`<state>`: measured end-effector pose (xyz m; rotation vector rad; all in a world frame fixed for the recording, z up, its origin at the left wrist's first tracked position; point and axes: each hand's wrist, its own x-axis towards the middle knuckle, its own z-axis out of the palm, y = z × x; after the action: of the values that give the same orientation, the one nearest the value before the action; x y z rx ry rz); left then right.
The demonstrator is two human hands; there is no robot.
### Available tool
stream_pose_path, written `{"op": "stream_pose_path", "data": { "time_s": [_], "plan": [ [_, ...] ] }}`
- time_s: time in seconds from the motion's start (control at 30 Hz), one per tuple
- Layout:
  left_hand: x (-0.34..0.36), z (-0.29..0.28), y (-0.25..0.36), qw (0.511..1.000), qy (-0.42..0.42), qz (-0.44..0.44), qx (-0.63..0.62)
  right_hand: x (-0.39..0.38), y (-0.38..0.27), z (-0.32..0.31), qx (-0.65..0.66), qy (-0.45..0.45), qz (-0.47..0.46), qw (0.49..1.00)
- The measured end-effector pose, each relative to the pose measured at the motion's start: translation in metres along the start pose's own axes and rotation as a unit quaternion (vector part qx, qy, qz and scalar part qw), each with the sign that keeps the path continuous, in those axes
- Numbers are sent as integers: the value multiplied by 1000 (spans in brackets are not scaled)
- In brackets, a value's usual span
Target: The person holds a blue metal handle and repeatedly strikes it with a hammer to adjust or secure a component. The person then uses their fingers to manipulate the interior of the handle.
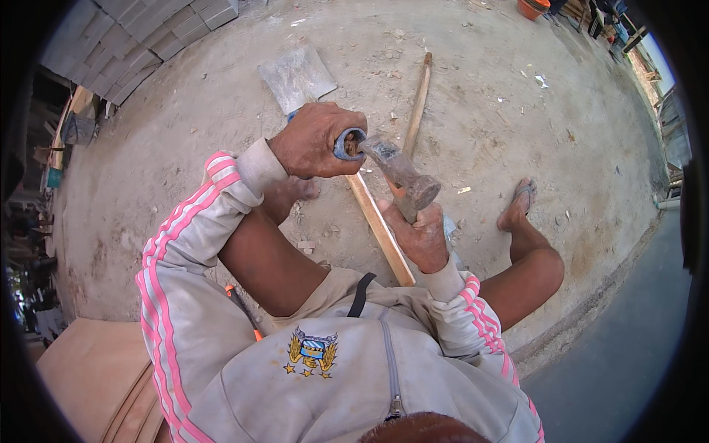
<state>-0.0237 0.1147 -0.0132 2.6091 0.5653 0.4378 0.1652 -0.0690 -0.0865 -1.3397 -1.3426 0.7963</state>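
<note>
My left hand [316, 142] is closed around the blue socket [349, 145] of a shovel, whose open end faces me with what looks like broken wood inside. Beyond the hand lies the shovel's flat grey blade [298, 78]. In my right hand [422, 238] is a hammer [402, 176], gripped close below its worn metal head. One end of that head meets the rim of the socket or is right beside it; I cannot tell if they touch. A rounded wooden pole [419, 103] lies on the ground past the hammer. Below the socket, a straight wood strip [380, 230] runs toward my lap.
Grey blocks [140, 37] are stacked at the far left. An orange tub [532, 7] stands at the far right. Flat boards [96, 369] lie at my lower left, near an orange-and-black tool [244, 313]. A raised grey edge [583, 340] runs along the right.
</note>
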Motion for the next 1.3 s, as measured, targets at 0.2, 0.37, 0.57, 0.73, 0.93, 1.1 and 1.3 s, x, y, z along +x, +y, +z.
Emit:
{"op": "stream_pose_path", "data": {
  "time_s": [0.2, 0.37, 0.57, 0.73, 0.93, 1.1, 1.3],
  "plan": [
    [5, -2, 0, 991, 81, 103, 2, 0, 7, -4, 142, -8, 91, 986],
    [14, 8, 6, 986, 95, 114, -72, 12, 50, 10, 346, 35, 232, 908],
    [0, 37, 29, 967, 111, 102, -203, 22, 58, 31, 559, -43, 301, 771],
    [-19, 35, 31, 983, 141, 63, -97, 36, 64, -2, 508, 62, 251, 821],
    [-61, 40, -16, 975, 166, -106, -99, 60, 35, -26, 198, 145, 96, 965],
    [-19, 80, -21, 941, -2, -207, -266, 50, 37, -14, 105, 55, 39, 992],
    [-34, 169, -86, 823, 327, -322, -333, 42, 55, -22, 9, 109, 98, 989]
  ]
}}
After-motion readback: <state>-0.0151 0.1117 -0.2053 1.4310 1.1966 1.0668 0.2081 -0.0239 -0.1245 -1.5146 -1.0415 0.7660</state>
